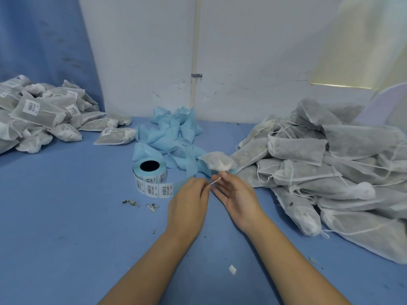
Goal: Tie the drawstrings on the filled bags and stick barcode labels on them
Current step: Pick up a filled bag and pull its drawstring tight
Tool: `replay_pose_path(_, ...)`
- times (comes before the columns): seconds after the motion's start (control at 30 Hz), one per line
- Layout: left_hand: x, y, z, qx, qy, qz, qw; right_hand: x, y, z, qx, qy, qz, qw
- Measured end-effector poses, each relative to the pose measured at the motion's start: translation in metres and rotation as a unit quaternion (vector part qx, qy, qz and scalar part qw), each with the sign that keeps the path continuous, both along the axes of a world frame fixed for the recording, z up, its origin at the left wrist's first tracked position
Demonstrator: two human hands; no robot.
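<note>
**Single head-worn view over the bagging table**

One wide-angle camera, worn on the person's head, is looking forward and down across the blue table [66, 216] toward the white wall [143, 62] behind it. It is sitting close to the work. Both bare forearms are entering from the bottom edge. The left hand [189, 194] and right hand [237, 194] are meeting just below the frame's centre. There the left is pinching a drawstring [215, 180], and the right is holding a small bag [217, 160] by its neck. The wide lens is also taking in the labelled bags [37, 111] at far left and the unlabelled heap [319, 161] at far right. This is serving as the only view.
</note>
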State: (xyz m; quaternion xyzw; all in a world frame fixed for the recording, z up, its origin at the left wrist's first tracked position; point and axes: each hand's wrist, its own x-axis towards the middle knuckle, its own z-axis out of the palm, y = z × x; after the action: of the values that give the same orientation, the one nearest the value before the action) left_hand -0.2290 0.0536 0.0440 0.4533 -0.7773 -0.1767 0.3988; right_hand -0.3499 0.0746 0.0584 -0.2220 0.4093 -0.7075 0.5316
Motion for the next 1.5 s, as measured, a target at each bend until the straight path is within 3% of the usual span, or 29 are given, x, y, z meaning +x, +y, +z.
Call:
replay_pose_path(0.1,0.001,0.001,0.003,-0.02,0.0,0.027,0.999,0.001,0.002,-0.001,0.006,0.094,-0.018,0.995)
replay_pose_path(0.17,0.0,0.002,0.003,-0.025,-0.027,0.035,0.999,0.001,0.002,-0.002,0.012,0.222,-0.049,0.974)
replay_pose_path(0.23,0.0,0.003,0.004,-0.025,-0.05,0.041,0.998,0.0,0.004,-0.004,0.016,0.407,-0.071,0.911)
replay_pose_path(0.3,0.0,0.003,0.004,-0.03,-0.047,0.048,0.997,-0.001,0.007,-0.006,0.015,0.51,-0.071,0.857)
replay_pose_path(0.47,-0.001,0.007,0.007,-0.053,-0.016,0.04,0.998,0.002,0.008,-0.008,0.051,0.613,-0.09,0.783)
replay_pose_path(0.57,-0.003,0.006,0.004,-0.048,0.028,-0.041,0.998,0.005,0.009,-0.009,0.061,0.665,-0.096,0.738)
replay_pose_path(0.67,-0.004,0.005,0.006,-0.005,0.099,-0.137,0.986,0.009,0.012,-0.007,0.046,0.704,-0.119,0.698)
replay_pose_path(0.77,-0.004,0.004,0.011,0.045,0.165,-0.156,0.973,0.012,0.015,-0.008,0.028,0.73,-0.126,0.671)
replay_pose_path(1.07,-0.005,-0.003,0.009,0.041,0.174,-0.119,0.977,0.02,0.017,-0.01,-0.047,0.745,-0.164,0.645)
replay_pose_path(1.5,-0.005,-0.008,0.003,0.049,0.117,-0.144,0.981,0.011,0.014,-0.011,-0.088,0.586,-0.23,0.772)
